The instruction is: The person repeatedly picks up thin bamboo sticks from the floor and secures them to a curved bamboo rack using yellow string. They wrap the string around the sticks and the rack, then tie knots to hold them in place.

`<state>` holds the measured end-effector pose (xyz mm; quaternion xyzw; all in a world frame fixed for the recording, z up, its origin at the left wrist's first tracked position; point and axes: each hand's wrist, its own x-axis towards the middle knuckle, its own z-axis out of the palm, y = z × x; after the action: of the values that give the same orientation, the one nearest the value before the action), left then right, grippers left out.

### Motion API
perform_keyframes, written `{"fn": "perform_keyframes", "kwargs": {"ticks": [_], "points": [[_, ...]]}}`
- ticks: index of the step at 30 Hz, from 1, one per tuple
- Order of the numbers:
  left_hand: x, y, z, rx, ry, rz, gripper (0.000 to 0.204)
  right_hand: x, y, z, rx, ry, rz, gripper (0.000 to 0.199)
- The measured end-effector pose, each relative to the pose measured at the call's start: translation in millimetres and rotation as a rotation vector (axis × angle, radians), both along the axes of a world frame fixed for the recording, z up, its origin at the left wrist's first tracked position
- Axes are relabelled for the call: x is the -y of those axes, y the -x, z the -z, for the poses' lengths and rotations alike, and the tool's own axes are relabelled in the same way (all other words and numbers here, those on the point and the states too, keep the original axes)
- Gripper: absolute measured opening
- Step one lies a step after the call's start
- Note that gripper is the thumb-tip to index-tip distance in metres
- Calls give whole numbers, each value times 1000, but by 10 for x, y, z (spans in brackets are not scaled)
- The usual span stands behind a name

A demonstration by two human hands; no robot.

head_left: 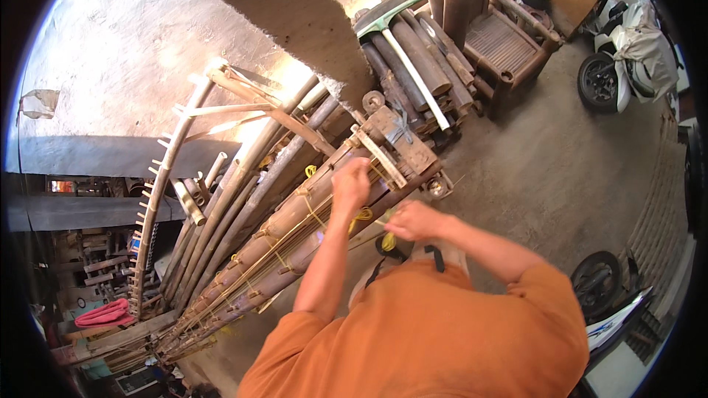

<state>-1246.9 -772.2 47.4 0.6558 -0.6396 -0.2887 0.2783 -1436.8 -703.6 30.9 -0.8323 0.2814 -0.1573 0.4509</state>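
Note:
Two long bamboo poles [295, 214] run side by side from the lower left to a wooden end block [402, 144], with thin strips stretched along them and yellow ties around them. My left hand [351, 183] is closed over the strips beside a short wooden bar [380, 158] at that end; what its fingers hold is hidden. Nearer to me, my right hand [413, 220] pinches a thin pale strip just off the near pole. Loops of yellow string [361, 215] hang between my hands, and another yellow bundle [389, 242] sits below the right one.
A concrete pillar [295, 22] comes down behind the poles. Cut bamboo lengths [417, 51] are stacked beyond, with a green-and-white long-handled tool [413, 66] on top. A curved pegged frame [158, 191] leans at left. A bamboo chair [505, 44] and a covered motorcycle [627, 59] stand far right.

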Motion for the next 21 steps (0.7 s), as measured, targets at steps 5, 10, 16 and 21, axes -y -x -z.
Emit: {"fn": "perform_keyframes", "kwargs": {"ticks": [5,10,16,21], "points": [[1147,-393,-215,-478,57,-219,27,-118,-130,58,151,24,291,36],[1327,-757,718,317,30,-1,31,-388,-79,79,311,169,712,30],[203,-2021,-183,294,97,7,44,-1155,-423,1165,1590,-1387,1284,62],[-1360,-3293,-467,498,-283,-85,38,-2054,-2312,912,914,-1937,375,68]]}}
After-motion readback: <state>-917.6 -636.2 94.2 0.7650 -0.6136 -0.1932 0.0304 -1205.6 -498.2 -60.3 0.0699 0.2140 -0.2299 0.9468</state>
